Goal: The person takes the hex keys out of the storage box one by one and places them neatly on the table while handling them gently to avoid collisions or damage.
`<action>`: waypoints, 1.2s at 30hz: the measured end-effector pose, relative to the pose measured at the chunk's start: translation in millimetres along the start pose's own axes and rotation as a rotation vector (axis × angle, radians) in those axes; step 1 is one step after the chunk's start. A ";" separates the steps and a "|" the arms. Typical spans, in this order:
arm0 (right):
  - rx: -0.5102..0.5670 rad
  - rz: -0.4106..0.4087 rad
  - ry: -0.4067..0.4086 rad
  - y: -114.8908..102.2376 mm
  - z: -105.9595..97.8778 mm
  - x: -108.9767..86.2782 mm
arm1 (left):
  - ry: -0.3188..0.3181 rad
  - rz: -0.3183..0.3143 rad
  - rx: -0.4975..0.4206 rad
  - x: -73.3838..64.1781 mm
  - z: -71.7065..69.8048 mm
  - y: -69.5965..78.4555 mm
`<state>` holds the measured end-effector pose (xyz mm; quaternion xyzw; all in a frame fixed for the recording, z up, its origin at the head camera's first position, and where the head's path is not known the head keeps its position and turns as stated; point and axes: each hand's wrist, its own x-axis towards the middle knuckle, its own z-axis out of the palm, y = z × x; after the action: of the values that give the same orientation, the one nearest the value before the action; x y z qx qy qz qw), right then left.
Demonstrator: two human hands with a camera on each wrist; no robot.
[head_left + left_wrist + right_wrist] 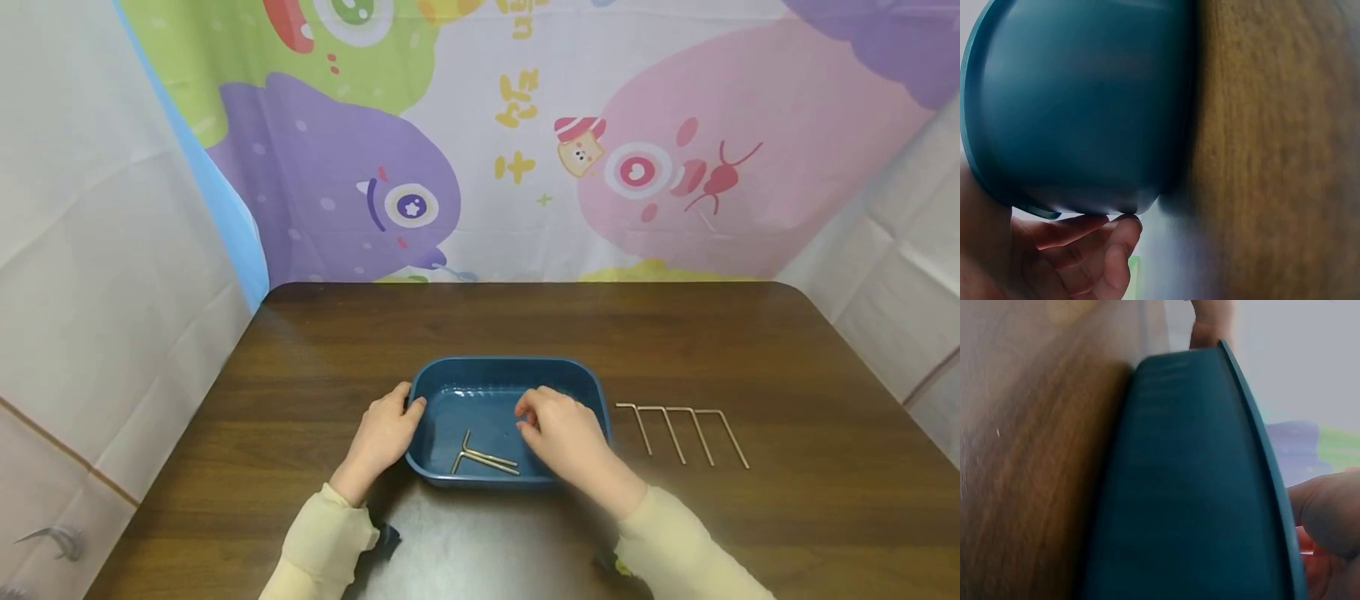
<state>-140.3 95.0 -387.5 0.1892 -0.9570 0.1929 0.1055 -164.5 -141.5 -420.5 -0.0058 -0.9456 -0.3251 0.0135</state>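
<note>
A dark blue rectangular tray [510,479] stands on the table. My left hand [384,429] holds its left end, thumb at the rim and curled fingers against the outer wall, as the left wrist view shows. Over the right part of the tray is my right hand [562,429], its fingers loosely bent and nothing seen sticking out of them. Two L-shaped hex keys, one upper [491,458] and one lower [495,465], lie on the tray floor near the front wall, their long arms close together.
Right of the tray, several more hex keys [672,435] lie in a row on the brown wooden table [337,333], short arms at the far side. A cartoon-print curtain [510,225] hangs behind the table's far edge, with pale cloth at both sides.
</note>
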 end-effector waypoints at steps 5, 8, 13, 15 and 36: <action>0.004 -0.045 -0.081 -8.0 8.5 2.1 | 0.003 0.005 -0.001 0.0 0.0 0.4; 0.016 -0.061 -0.165 -11.7 12.9 3.8 | 0.003 0.005 0.001 0.8 0.6 0.4; 0.002 -0.086 -0.241 -15.8 18.8 6.8 | -0.001 0.004 0.002 0.9 1.1 -0.1; -0.011 -0.093 -0.254 -16.8 20.6 8.4 | -0.002 0.001 0.001 0.5 1.0 -0.2; -0.021 -0.147 -0.401 -14.9 35.1 21.5 | 0.002 0.001 0.005 1.2 0.5 -1.4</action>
<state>-158.4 61.0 -408.4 0.2921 -0.9444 0.1331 -0.0710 -165.7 -142.3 -421.8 -0.0059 -0.9464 -0.3226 0.0147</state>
